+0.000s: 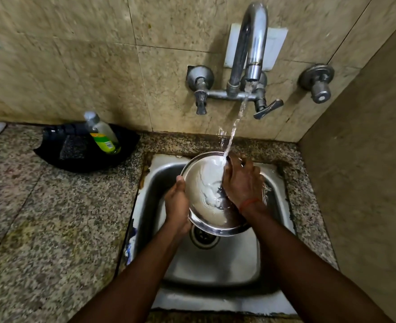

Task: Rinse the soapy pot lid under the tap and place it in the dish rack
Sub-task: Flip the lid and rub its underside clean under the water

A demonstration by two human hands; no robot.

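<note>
Two hands on the round shiny steel pot lid point(206, 190): my left hand point(177, 203) grips its left rim, right hand point(241, 183) lies over its right side, grip unclear. Lid tilts above the steel sink point(215, 264) under the curved chrome tap point(253, 43); I should rotate it, sweeping suds.

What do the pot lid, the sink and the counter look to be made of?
The pot lid looks like polished stainless steel: bright and mirror-like under the water. The sink seems brushed steel, with a duller grey sheen. The counter looks like polished granite or similar stone, speckled grey and brown.
</note>
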